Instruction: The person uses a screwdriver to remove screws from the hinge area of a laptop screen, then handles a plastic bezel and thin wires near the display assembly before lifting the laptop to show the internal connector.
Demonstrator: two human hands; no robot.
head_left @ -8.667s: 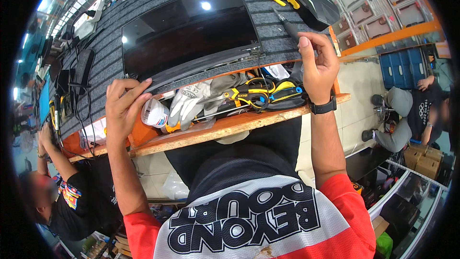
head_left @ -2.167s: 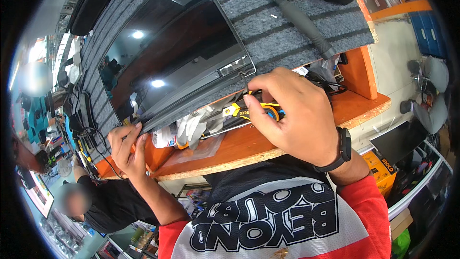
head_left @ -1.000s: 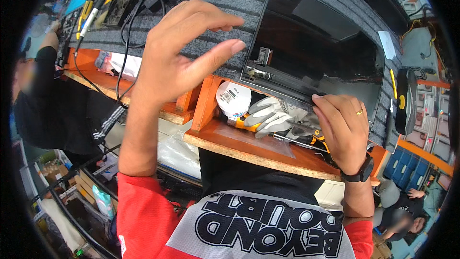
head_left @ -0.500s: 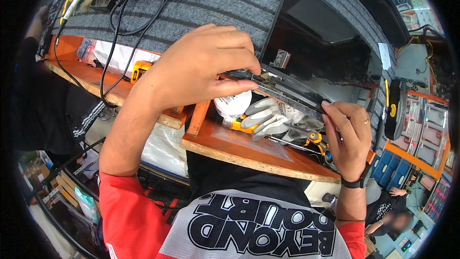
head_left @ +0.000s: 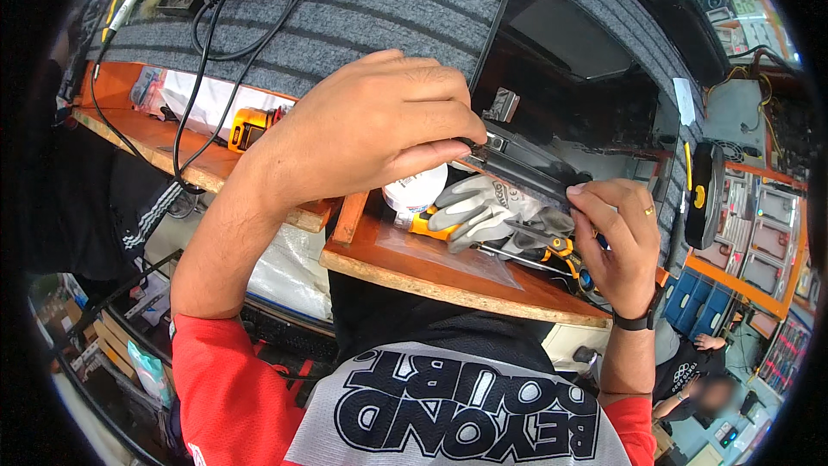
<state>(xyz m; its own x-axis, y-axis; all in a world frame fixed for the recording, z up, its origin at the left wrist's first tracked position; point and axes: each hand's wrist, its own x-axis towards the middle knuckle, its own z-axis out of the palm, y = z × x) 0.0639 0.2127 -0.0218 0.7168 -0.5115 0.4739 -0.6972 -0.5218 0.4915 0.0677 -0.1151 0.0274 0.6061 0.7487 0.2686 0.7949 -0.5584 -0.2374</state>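
Observation:
A glossy black laptop screen panel point(head_left: 573, 52) lies on the grey ribbed mat. Along its near edge runs a long dark strip point(head_left: 526, 161). My left hand point(head_left: 379, 121) has thumb and fingers closed on the strip's left end. At the other end, my right hand point(head_left: 621, 237) pinches the strip's right tip between thumb and forefinger. A small metallic piece point(head_left: 502, 105) rests on the panel just past my left fingertips. Below the strip, a grey and white work glove point(head_left: 483, 207) and a white round tub point(head_left: 418, 190) sit in the open wooden compartment.
Yellow-and-black hand tools point(head_left: 561, 257) lie by the glove. Black cables point(head_left: 211, 60) loop over the mat at left, near a yellow tool point(head_left: 248, 129). A wooden edge point(head_left: 457, 293) runs in front of me. Another person point(head_left: 699, 371) is at lower right.
My left fingertips have shifted slightly right and down along the panel's near edge, and the strip's left end looks tilted differently. My right hand keeps its pinch. The whole view has drifted slightly.

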